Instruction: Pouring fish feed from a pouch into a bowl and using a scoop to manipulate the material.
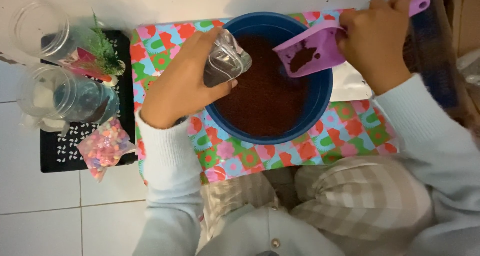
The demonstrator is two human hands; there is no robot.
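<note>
**One basin, one scoop, one small jar in your hands**

Your left hand (pixel 182 88) is wrapped around a small clear jar (pixel 226 60), fingers closed on its sides, and you hold it tilted over the near-left rim of the one blue basin (pixel 320 93). The basin is filled with dark reddish-brown soil (pixel 262 98). Whether the jar already has soil in it is hard to tell, though its lower part looks dark.

Your right hand (pixel 377 38) grips the handle of a single purple scoop (pixel 312 48), fingers curled shut around it. The scoop hangs above the basin's far-right side, with a small dark clump of soil in its bowl. Scoop and jar are near each other but apart.

The basin sits on one patterned cloth (pixel 345 131) in pink, green, blue and red squares, spread on the white tiled floor (pixel 60 206).

To your left lies one black perforated tray (pixel 65 156). On it you can count two clear jars (pixel 60 93) lying on their sides, one small green sprig (pixel 105 53), and one bag of pastel-coloured beads (pixel 104 147) at the tray's near edge.
</note>
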